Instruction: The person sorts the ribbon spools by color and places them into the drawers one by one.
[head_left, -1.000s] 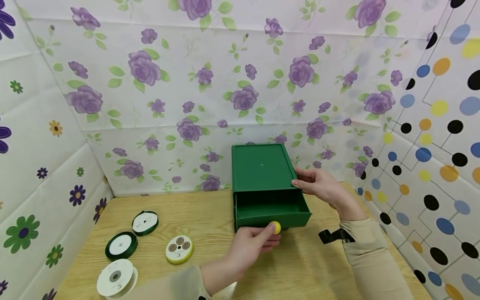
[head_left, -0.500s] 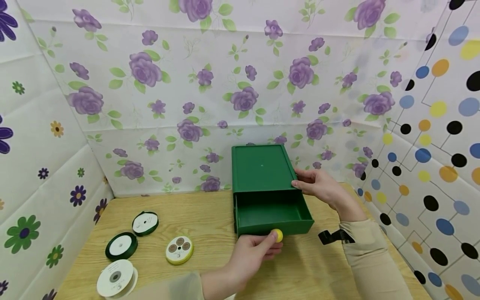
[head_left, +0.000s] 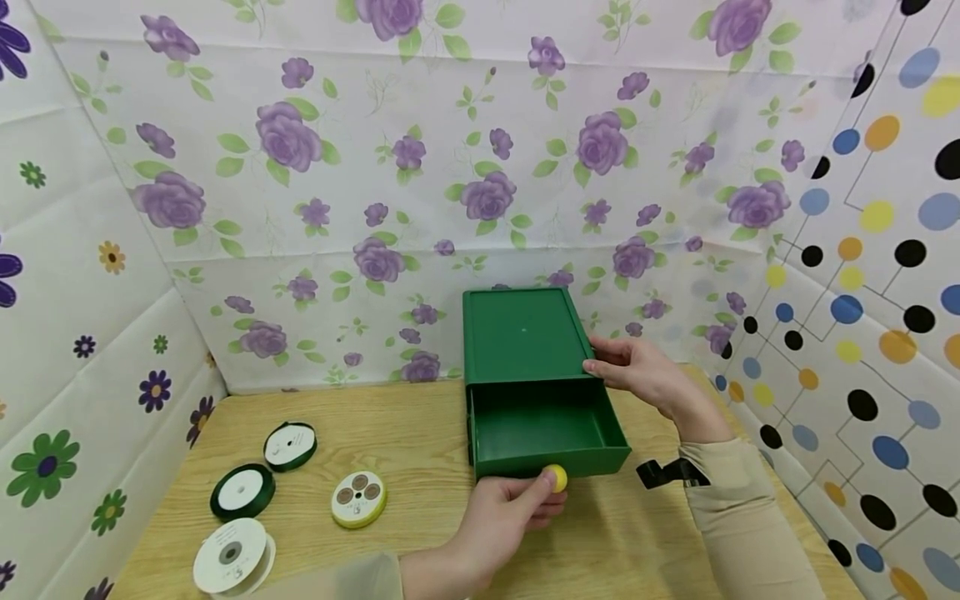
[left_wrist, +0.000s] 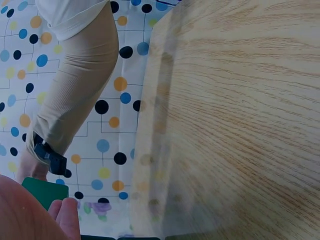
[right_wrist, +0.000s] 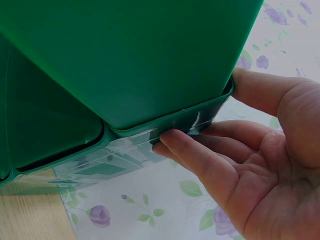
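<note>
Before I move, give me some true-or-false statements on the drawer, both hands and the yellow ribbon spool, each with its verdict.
1. The right hand holds the green cabinet at its side. True.
2. The left hand pinches the yellow knob on the drawer. True.
3. The drawer is fully shut. False: it stands open.
4. The yellow ribbon spool lies on the table. True.
5. That spool is right of the green cabinet. False: it is to the left.
</note>
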